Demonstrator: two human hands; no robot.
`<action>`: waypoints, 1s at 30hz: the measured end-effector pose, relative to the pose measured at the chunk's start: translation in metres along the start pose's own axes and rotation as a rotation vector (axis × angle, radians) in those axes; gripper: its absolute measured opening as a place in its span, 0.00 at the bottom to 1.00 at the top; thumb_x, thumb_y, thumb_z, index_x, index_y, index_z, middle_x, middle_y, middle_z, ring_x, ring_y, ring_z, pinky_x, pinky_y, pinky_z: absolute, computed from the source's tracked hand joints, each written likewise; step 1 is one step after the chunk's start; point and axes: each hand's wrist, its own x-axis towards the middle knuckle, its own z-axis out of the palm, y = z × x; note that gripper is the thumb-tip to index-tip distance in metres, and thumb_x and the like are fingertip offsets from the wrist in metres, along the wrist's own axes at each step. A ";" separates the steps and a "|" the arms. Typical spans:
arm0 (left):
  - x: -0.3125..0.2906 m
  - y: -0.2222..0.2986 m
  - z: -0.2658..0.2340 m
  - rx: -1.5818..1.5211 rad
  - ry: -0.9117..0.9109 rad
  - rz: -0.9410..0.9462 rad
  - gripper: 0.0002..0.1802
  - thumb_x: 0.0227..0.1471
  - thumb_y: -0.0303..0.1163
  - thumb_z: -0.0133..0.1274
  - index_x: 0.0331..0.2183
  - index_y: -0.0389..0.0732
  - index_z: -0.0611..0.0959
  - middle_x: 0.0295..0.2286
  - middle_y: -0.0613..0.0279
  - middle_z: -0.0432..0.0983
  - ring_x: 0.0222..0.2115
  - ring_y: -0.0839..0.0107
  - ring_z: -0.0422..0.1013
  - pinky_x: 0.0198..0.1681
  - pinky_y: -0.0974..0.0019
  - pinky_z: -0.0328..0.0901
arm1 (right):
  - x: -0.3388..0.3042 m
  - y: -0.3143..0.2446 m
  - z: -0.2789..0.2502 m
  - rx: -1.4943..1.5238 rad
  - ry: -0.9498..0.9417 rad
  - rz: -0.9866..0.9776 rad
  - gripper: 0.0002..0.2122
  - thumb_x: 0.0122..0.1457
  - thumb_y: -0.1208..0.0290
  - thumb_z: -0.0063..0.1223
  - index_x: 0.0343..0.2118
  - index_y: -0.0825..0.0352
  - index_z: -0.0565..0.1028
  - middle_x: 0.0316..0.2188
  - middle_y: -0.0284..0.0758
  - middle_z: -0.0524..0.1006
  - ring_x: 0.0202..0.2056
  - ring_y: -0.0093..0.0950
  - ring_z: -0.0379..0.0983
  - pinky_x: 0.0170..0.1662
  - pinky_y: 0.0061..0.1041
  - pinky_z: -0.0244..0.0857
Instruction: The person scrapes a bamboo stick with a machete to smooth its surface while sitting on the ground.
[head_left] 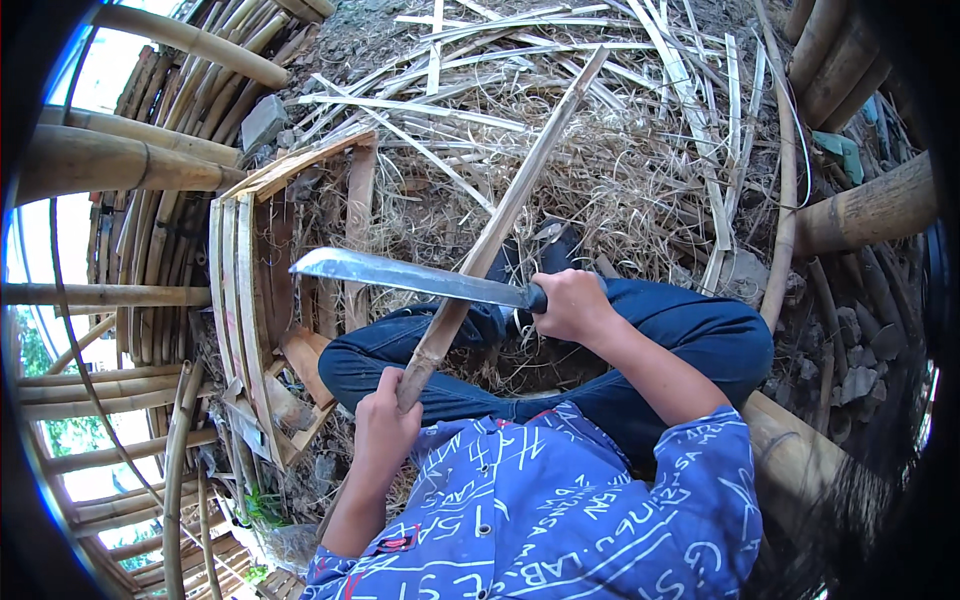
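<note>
My left hand is closed round the near end of a long split bamboo strip, which slants away from me to the upper right. In my right hand is the dark handle of a machete. Its broad grey blade points left and crosses over the strip above my left hand. Whether the edge touches the bamboo or only passes above it, I cannot tell. My crossed legs in dark blue jeans lie beneath both.
A wooden crate stands by my left knee. Curly shavings and pale split strips litter the ground ahead. A bamboo pole fence runs along the left. Thick bamboo posts and broken stones lie at the right.
</note>
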 end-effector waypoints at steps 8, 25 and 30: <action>0.026 0.030 0.005 -0.088 0.097 0.038 0.15 0.41 0.21 0.54 0.36 0.35 0.74 0.24 0.40 0.75 0.28 0.42 0.74 0.29 0.52 0.67 | 0.002 -0.016 -0.011 0.001 0.081 -0.032 0.09 0.36 0.67 0.60 0.22 0.61 0.72 0.20 0.38 0.77 0.27 0.41 0.77 0.32 0.39 0.70; 0.020 0.011 0.014 -0.070 0.062 -0.033 0.15 0.41 0.21 0.55 0.36 0.36 0.74 0.24 0.40 0.75 0.30 0.42 0.74 0.30 0.49 0.66 | 0.015 0.001 -0.006 0.106 0.029 0.140 0.09 0.41 0.67 0.57 0.28 0.62 0.79 0.24 0.45 0.79 0.30 0.45 0.77 0.38 0.42 0.72; 0.026 0.012 0.016 -0.052 0.045 -0.029 0.15 0.42 0.22 0.55 0.36 0.36 0.74 0.25 0.41 0.76 0.29 0.42 0.74 0.30 0.50 0.66 | 0.002 -0.014 0.007 0.104 0.022 0.007 0.09 0.38 0.67 0.58 0.24 0.61 0.77 0.20 0.44 0.77 0.27 0.45 0.76 0.34 0.42 0.71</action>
